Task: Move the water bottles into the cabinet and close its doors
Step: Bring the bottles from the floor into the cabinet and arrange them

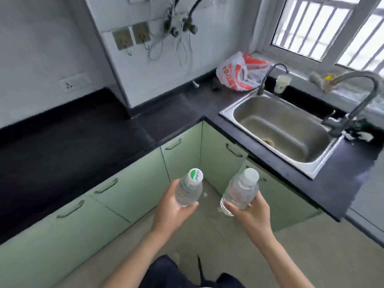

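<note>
You are standing in the inner corner of an L-shaped kitchen, looking down at both of your hands. Your left hand (pixel 173 206) is wrapped around a clear water bottle with a green-and-white cap (pixel 188 188), held upright with the cap toward you. Your right hand (pixel 250 212) grips a second clear water bottle with a plain white cap (pixel 240 191), also upright and tilted slightly to the left. Both bottles hang in the air over the pale floor (pixel 207 231), just in front of the corner where the two runs of cabinets meet.

The black worktop (pixel 62 146) wraps around that corner. Under it sit pale green cabinet doors (pixel 128 192) with bar handles; the ones to the left of the corner are shut, and the door (pixel 278 196) below the steel sink (pixel 280 129) appears to stand slightly out from the worktop edge, though you cannot tell for certain. The sink is set into the worktop to the right of the corner, with a curved tap (pixel 357 104) at its right side and a smaller tap (pixel 270 77) behind it. A red-and-white plastic bag (pixel 241 73) lies on the worktop behind the sink, beside a pale cup (pixel 281 83). A barred window (pixel 324 28) stands above the sink, and white walls carry two hooks (pixel 133 38) and loose wires.
</note>
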The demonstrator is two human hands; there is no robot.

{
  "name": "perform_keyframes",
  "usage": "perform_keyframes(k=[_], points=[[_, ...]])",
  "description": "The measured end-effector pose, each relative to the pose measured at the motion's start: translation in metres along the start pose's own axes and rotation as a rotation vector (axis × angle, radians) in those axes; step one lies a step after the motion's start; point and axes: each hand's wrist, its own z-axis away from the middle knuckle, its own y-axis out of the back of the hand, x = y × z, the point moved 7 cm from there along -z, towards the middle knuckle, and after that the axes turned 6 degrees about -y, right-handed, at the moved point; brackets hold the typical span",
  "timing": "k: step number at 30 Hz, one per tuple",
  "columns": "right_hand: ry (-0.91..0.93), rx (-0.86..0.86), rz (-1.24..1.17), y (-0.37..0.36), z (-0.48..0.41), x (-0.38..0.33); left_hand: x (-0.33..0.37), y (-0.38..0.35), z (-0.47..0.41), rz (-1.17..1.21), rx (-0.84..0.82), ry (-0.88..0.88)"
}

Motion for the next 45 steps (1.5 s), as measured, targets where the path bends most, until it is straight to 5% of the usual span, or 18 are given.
perform_keyframes(k=[8,21,35,45], points=[[0.037,-0.479,0.188,-0.038,0.059,0.013,-0.023,0.028,0.163,0.045,0.445,0.452],[0.314,-1.011,0.352,-0.196,0.253,-0.019,-0.006,0.149,0.443,0.010,1.191,0.704],[0.352,-1.561,0.522,-0.351,0.679,0.049,-0.035,0.229,0.873,0.024,1.682,1.049],[0.301,-1.708,0.603,-0.471,0.834,0.056,-0.092,0.320,0.980,0.168,1.854,1.137]])
